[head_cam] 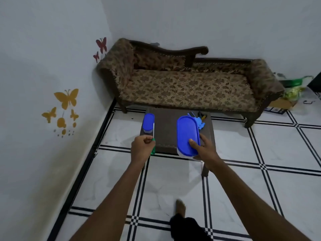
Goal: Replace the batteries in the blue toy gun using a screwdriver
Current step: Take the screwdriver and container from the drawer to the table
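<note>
Over the near edge of the small dark brown desk (166, 129), both hands are seen reaching in from below. A green-handled screwdriver with a thin metal shaft (153, 139) is gripped in the left hand (141, 149), fingers curled round the handle, shaft pointing up and away toward the desk's far side. The large oval clear plastic box with a blue lid (186, 134) is held at the desk's near right corner by the right hand (203, 148): thumb laid on the lid, fingers wrapped down the box's right side. A smaller clear container with a blue lid (148, 124) is noted on the desk's left edge, just beside the screwdriver shaft. The blue plastic toy gun (199, 122) is partly hidden behind the large box, at the desk's far right; its details cannot be made out. Small dark and yellow tools (202, 116) lie just beyond it. Behind the desk a brown floral-patterned sofa (182, 84) is set against the wall. A bare foot (180, 206) is seen on the white tiled floor (260, 145), nearer than the desk.
</note>
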A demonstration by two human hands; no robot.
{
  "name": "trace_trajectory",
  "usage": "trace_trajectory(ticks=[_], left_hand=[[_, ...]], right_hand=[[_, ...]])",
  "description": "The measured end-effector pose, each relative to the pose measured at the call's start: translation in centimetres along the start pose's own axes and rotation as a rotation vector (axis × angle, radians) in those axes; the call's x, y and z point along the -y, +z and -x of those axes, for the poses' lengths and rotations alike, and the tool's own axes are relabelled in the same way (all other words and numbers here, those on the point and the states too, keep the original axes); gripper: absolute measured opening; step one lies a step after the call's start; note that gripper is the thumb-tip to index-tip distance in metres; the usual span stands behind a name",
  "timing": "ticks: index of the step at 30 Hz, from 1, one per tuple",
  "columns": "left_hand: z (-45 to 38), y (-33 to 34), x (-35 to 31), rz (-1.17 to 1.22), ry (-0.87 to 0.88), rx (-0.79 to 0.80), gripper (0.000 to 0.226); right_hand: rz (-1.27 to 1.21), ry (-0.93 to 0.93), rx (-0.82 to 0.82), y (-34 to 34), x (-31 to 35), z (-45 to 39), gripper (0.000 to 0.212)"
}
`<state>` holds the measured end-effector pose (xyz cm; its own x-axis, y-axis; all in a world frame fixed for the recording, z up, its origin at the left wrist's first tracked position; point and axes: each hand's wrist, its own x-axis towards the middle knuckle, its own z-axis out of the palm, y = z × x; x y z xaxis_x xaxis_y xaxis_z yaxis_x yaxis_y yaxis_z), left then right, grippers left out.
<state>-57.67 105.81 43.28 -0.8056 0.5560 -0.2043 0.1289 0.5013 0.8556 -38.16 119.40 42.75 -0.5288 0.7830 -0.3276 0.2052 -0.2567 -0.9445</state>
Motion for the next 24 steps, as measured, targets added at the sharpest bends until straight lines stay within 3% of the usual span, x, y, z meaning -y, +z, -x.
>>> trace_trajectory(ticks=[8, 15, 18, 24], left_hand=[[-14.9, 9.2, 1.5, -0.099, -0.09, 0.016, 0.018], [-27.4, 20.1, 8.8, -0.18, -0.247, -0.004, 0.018], [-30.7, 23.9, 12.2, -0.206, -0.298, -0.021, 0.016], [-36.4, 29.5, 18.7, -0.32, -0.343, -0.058, 0.016]], right_hand=[[0.016, 0.15, 0.026, 0.2, -4.0, -18.6, 0.049], [0.088, 0.272, 0.006, 1.2, -13.3, -35.5, 0.046], [0.134, 0.317, -0.007, 2.1, -17.5, -40.3, 0.038], [0.178, 0.39, -0.034, 3.7, -23.9, -46.4, 0.046]])
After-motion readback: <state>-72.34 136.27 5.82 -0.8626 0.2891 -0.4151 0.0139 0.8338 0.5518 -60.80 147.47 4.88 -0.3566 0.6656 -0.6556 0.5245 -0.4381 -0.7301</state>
